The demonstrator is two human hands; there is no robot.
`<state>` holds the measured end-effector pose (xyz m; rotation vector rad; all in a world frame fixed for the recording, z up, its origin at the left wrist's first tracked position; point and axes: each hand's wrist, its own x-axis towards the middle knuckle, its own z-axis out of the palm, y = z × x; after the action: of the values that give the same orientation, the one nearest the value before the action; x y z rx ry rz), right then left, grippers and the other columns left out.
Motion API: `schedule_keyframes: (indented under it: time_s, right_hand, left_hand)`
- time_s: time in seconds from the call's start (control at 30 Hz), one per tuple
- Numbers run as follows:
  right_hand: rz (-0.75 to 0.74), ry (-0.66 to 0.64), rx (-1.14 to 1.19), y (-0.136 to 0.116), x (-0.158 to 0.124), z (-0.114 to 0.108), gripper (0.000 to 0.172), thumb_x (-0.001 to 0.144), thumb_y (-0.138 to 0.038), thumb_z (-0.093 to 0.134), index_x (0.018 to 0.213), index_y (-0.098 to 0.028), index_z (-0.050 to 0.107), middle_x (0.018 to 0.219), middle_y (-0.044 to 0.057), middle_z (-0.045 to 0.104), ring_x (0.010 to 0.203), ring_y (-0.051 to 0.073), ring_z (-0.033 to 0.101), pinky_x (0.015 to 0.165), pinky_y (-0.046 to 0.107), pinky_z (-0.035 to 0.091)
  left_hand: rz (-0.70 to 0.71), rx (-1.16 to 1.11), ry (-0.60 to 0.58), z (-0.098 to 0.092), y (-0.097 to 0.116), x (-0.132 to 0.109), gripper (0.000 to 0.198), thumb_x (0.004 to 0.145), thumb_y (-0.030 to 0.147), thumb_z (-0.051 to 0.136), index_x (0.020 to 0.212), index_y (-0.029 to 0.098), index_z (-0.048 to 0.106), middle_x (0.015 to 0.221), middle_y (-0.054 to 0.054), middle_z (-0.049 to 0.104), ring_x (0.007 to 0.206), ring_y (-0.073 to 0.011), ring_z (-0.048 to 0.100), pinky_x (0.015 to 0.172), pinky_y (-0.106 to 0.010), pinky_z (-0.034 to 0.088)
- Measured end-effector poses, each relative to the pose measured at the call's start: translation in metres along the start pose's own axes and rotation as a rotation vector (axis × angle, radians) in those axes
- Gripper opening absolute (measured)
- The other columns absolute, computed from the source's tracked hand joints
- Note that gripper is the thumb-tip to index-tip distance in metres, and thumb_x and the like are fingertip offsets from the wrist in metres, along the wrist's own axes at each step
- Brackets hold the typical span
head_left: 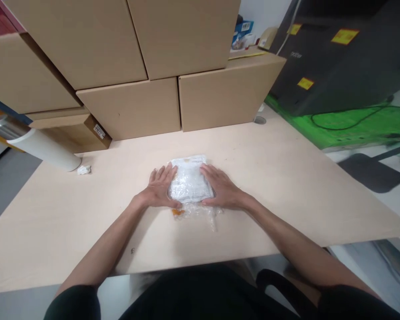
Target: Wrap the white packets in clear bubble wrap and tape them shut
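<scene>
Our left hand and right hand, both open, flat on a clear plastic packet (orange bit at its near edge), on our counter, cardboard boxes behind

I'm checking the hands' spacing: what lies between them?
A clear plastic packet, flat on the table, touched by the left hand and right hand; head view.

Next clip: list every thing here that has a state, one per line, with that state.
plastic packet: lying flat on the table, a hand on each side
left hand: open, flat on the packet's left edge
right hand: open, flat on its right edge
cardboard boxes: closed, stacked
white roll: lying on its side
paper scrap: crumpled
</scene>
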<state>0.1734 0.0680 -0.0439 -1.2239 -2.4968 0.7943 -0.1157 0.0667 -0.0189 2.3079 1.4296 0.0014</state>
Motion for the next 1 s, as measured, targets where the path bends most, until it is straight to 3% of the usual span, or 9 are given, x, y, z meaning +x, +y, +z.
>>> schedule_keyframes:
  time_s: [0.13,0.2,0.3,0.43,0.53,0.57,0.73,0.87,1.0]
  right_hand:
    - [0.025,0.145,0.261,0.002,-0.001,-0.003,0.108,0.073,-0.069,0.069,0.158,-0.025,0.020,0.167,0.014,0.013,0.152,0.037,0.012,0.120,0.055,0.018]
    - [0.124,0.347,0.487,0.006,-0.002,-0.005,0.092,0.080,-0.066,0.062,0.155,-0.025,0.026,0.162,0.016,0.025,0.146,0.034,0.030,0.112,0.050,0.035]
    - [0.253,0.553,0.682,0.012,-0.003,-0.007,0.072,0.080,-0.058,0.061,0.141,-0.022,0.045,0.136,0.015,0.055,0.115,0.028,0.059,0.094,0.043,0.049]
    - [0.237,0.498,0.705,0.009,-0.005,-0.007,0.060,0.069,-0.041,0.070,0.124,-0.021,0.057,0.102,0.005,0.064,0.075,0.017,0.059,0.072,0.034,0.051]
    - [0.234,0.513,0.761,0.005,-0.005,-0.008,0.053,0.062,-0.031,0.068,0.113,-0.022,0.062,0.094,0.002,0.063,0.063,0.013,0.052,0.059,0.029,0.046]
    - [0.231,0.526,0.785,0.005,-0.005,-0.008,0.050,0.061,-0.030,0.066,0.110,-0.022,0.062,0.092,0.001,0.063,0.062,0.012,0.051,0.058,0.028,0.045]
    - [0.223,0.674,0.822,0.010,-0.004,-0.016,0.039,0.063,-0.035,0.062,0.099,-0.022,0.063,0.092,0.004,0.063,0.071,0.016,0.054,0.067,0.032,0.046]
    - [0.213,0.812,0.834,0.016,-0.005,-0.024,0.037,0.064,-0.040,0.064,0.097,-0.023,0.062,0.091,0.004,0.062,0.078,0.019,0.055,0.076,0.034,0.045]
    - [0.204,0.875,0.831,0.018,-0.006,-0.026,0.038,0.067,-0.043,0.067,0.098,-0.023,0.061,0.083,0.002,0.060,0.075,0.019,0.054,0.076,0.035,0.045]
  left_hand:
    - [-0.056,0.001,0.056,-0.004,0.011,-0.009,0.136,0.060,0.071,0.078,0.161,0.023,0.002,0.165,-0.021,-0.009,0.151,-0.0454,-0.005,0.118,-0.065,0.003]
    - [-0.057,-0.012,0.153,-0.005,0.026,-0.020,0.129,0.068,0.073,0.072,0.161,0.022,-0.001,0.164,-0.021,-0.015,0.150,-0.0452,-0.009,0.117,-0.067,0.003]
    - [0.046,0.038,0.278,0.002,0.059,-0.036,0.123,0.071,0.077,0.066,0.161,0.022,0.003,0.164,-0.019,-0.019,0.149,-0.0451,-0.014,0.116,-0.068,-0.001]
    - [0.231,0.178,0.271,0.026,0.097,-0.038,0.104,0.068,0.063,0.079,0.154,0.026,0.034,0.166,-0.016,0.016,0.151,-0.0458,0.006,0.117,-0.070,0.001]
    - [0.236,0.193,0.338,0.043,0.104,-0.027,0.036,0.089,0.028,0.065,0.125,0.025,0.064,0.150,-0.012,0.050,0.147,-0.0380,0.032,0.119,-0.067,0.011]
    - [0.249,0.153,0.391,0.046,0.103,-0.024,0.024,0.093,0.020,0.057,0.113,0.024,0.068,0.142,-0.011,0.058,0.143,-0.0343,0.040,0.119,-0.064,0.015]
    - [0.280,-0.412,0.891,0.030,0.094,-0.034,0.012,0.097,0.023,0.049,0.098,0.021,0.061,0.121,-0.010,0.069,0.122,-0.0233,0.061,0.110,-0.048,0.041]
    - [-0.019,-0.999,1.319,0.007,0.080,-0.057,0.017,0.092,0.036,0.062,0.088,0.020,0.059,0.093,-0.002,0.069,0.095,-0.0166,0.067,0.087,-0.029,0.051]
    - [-0.290,-1.417,1.467,0.018,0.053,-0.074,0.023,0.084,0.039,0.069,0.085,0.020,0.056,0.077,0.003,0.063,0.072,-0.0107,0.063,0.070,-0.022,0.050]
